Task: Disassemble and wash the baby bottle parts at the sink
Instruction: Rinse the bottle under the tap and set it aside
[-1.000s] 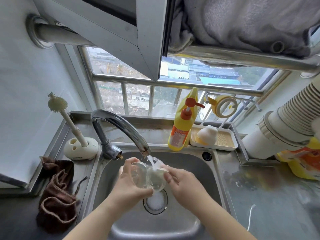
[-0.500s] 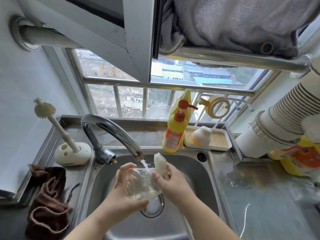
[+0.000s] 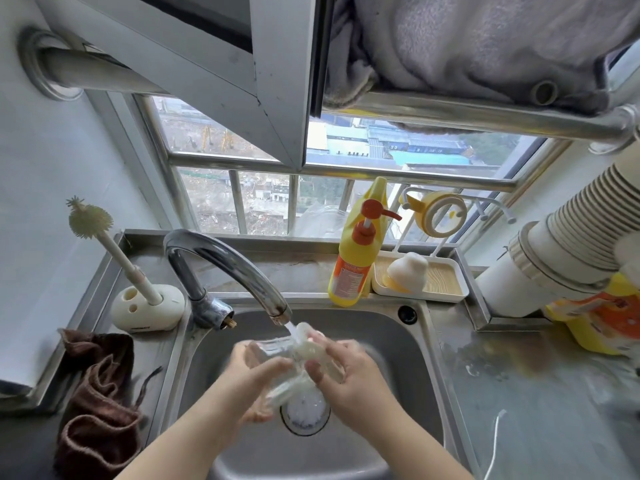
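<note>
My left hand (image 3: 258,379) grips a clear baby bottle (image 3: 273,355) on its side over the steel sink (image 3: 391,341), mouth toward the right. My right hand (image 3: 346,372) holds a whitish sponge brush (image 3: 311,344) at the bottle's mouth. Water runs from the chrome tap (image 3: 235,268) onto the brush and bottle. Both hands are blurred. A white cap-like part (image 3: 407,271) sits in the drying tray (image 3: 446,289) behind the sink, and a yellow ring part (image 3: 443,213) hangs on the rack above it.
A yellow pump bottle of detergent (image 3: 353,258) stands at the sink's back rim. A silicone brush (image 3: 100,233) stands in a cream holder (image 3: 149,306) at left, above a brown cloth (image 3: 97,403). Stacked paper cups (image 3: 568,244) and a yellow-orange packet (image 3: 602,320) lie at right.
The bottle has tipped onto its side and my right hand has brought the brush from above the bottle down to its mouth. The view shifted slightly.
</note>
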{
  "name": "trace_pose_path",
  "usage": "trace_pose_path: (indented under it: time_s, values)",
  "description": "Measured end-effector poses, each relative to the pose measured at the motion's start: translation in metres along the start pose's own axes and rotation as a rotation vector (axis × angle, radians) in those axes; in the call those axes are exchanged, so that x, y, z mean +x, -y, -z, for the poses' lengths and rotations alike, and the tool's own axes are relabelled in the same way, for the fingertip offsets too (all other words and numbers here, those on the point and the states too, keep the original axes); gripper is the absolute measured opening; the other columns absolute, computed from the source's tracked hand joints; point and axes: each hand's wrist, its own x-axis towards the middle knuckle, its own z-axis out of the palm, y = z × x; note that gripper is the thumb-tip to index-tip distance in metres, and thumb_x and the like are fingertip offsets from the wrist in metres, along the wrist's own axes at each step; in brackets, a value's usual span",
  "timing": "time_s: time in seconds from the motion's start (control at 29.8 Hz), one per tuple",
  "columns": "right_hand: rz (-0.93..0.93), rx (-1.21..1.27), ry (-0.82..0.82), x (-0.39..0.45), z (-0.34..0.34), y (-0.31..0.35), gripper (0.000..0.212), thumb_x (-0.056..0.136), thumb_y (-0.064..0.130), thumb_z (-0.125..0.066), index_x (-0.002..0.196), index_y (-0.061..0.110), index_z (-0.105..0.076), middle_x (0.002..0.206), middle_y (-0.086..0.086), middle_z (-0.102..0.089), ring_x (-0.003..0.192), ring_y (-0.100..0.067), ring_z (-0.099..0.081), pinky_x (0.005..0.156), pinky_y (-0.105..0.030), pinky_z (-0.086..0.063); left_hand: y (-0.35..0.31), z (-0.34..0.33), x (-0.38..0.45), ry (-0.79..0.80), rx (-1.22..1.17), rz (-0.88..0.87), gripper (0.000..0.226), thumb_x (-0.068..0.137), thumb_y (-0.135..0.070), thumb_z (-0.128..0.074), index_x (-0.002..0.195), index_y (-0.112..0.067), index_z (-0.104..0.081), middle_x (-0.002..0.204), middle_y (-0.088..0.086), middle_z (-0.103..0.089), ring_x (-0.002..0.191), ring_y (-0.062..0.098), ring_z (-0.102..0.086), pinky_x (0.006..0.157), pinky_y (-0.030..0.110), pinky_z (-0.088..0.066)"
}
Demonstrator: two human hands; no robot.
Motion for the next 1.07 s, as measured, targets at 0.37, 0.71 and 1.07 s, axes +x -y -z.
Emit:
trace_pose_path:
  time_s: [0.37,0.71,1.07]
  values:
    - [0.004,-0.372,0.021,0.000,0.010,0.016,0.041,0.095,0.055,-0.031,0.133,0.046,-0.042,0.100,0.007,-0.047,0.096,-0.013,-0.054,0.080,-0.030,-0.046,-0.001,-0.001,-0.002,-0.076,0.381,-0.325,0.074,0.039,-0.044,-0.076,0.104,-0.044,-0.041,0.098,-0.005,-0.063,0.090,0.000,-0.058,0.069,0.007,-0.040]
    - [-0.043,-0.374,0.018,0.003,0.012,0.008,0.040,0.095,0.052,-0.035,0.134,0.046,-0.042,0.096,0.008,-0.044,0.097,-0.014,-0.053,0.082,-0.031,-0.047,0.003,0.008,0.006,-0.130,0.495,-0.382,0.073,0.042,-0.042,-0.081,0.101,-0.054,-0.038,0.100,0.001,-0.057,0.090,0.010,-0.057,0.074,0.017,-0.043]
    - [-0.146,-0.134,-0.051,0.007,0.004,0.000,0.035,0.092,0.047,-0.048,0.126,0.041,-0.053,0.104,0.006,-0.061,0.098,-0.011,-0.056,0.086,-0.028,-0.047,-0.001,0.008,-0.010,-0.004,0.455,-0.430,0.075,0.046,-0.031,-0.078,0.111,-0.039,-0.041,0.099,-0.002,-0.054,0.076,-0.001,-0.057,0.067,0.004,-0.041]
